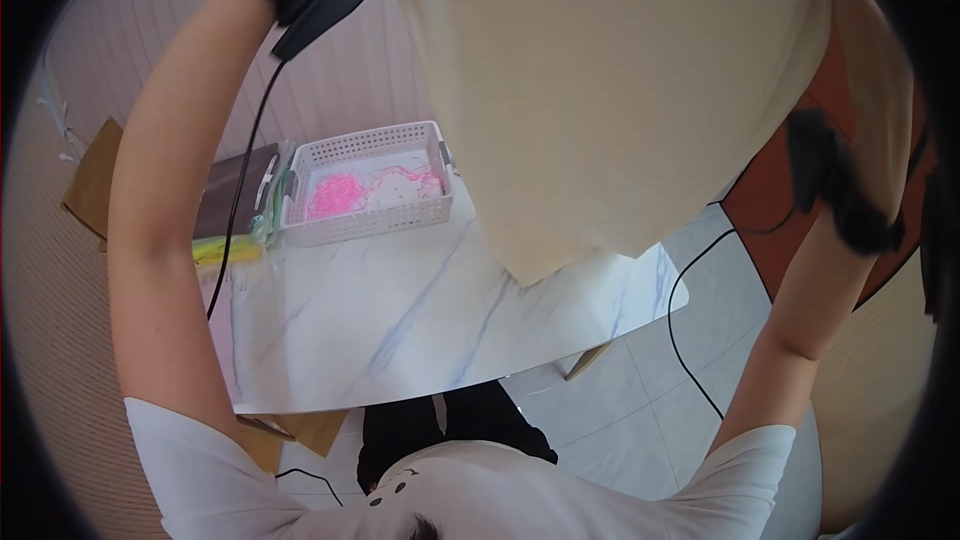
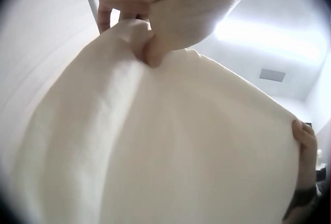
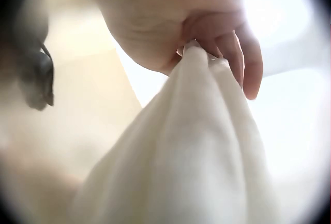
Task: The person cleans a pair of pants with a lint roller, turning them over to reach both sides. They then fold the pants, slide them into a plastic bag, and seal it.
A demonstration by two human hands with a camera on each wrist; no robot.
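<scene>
A large cream cloth (image 1: 610,90) hangs in the air above the marble table (image 1: 400,320), held up high by both raised arms. My left hand (image 2: 150,38) pinches one top corner of the cloth (image 2: 170,146) between thumb and fingers. At the opposite top corner my right hand (image 3: 217,43) grips the cloth (image 3: 191,157), fingers curled round the bunched fabric. In the head view both hands are out of frame above; only the forearms and wrist cameras show. The right hand (image 2: 305,146) also shows at the cloth's far edge in the left wrist view.
A white plastic basket (image 1: 365,185) with pink shredded stuff stands at the table's far left. Beside it lie a dark flat object (image 1: 235,190) and a yellow-green item (image 1: 225,250). Cables hang from both wrists. Tiled floor and a rust-red panel (image 1: 780,200) lie right.
</scene>
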